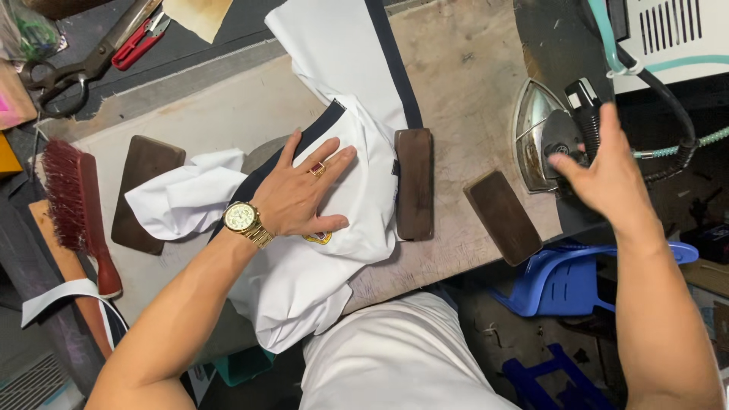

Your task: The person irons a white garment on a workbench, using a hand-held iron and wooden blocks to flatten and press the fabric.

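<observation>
On the worn surface (471,68), left hand (300,193) lay flat, fingers spread, on the white garment (357,182); right hand (600,178), open, reached the iron (543,140), gripping nothing.

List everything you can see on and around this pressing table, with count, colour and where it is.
garment: one, white with navy trim, centre of table
wooden blocks: three, dark brown, left, centre and right on table
iron: one, silver with black handle, right end of table
hose: one, pale green, upper right
brush: one, red bristles, left edge
scissors: one, dark metal, upper left
snips: one, red, upper left
stool: one, blue, under the table at right
watch: one, gold, left wrist
left hand: flat on garment
right hand: open, at iron handle
</observation>
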